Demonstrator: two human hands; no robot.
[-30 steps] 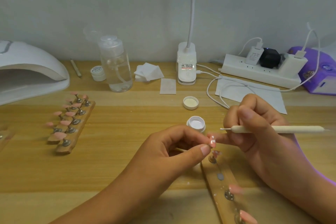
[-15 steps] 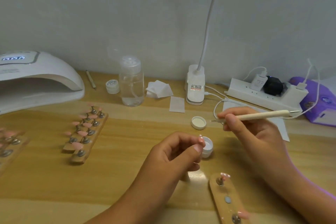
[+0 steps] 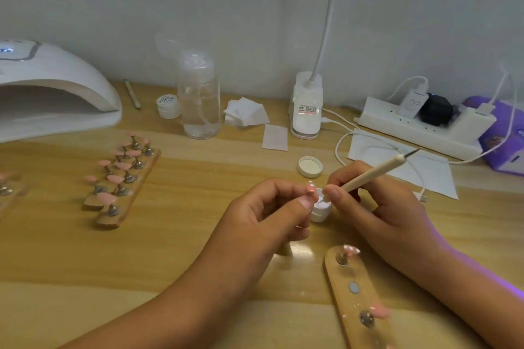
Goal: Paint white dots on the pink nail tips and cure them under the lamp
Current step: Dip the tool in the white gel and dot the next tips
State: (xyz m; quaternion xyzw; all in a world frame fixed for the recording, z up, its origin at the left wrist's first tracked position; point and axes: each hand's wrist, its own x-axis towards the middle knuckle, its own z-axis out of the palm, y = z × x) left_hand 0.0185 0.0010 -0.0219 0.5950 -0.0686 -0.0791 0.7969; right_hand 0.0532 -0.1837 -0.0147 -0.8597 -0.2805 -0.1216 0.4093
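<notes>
- Since half a second ago, the right hand point(image 3: 380, 215) has lowered the pen point(image 3: 374, 173) into the jar point(image 3: 320, 210), likely to reload white paint.
- It grips the pen, tail slanting toward 2 o'clock.
- Left hand point(image 3: 263, 215) pinches a nail tip point(image 3: 311, 187) at the jar's 9 o'clock, ready for dotting.
- Lamp point(image 3: 56, 88) waits at 10 o'clock.

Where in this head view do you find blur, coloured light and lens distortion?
Head view: the pink nail tip low on the near wooden holder is smeared; purple light edges the right forearm; the desk lamp neck bows, possibly from the wide-angle lens.
</notes>
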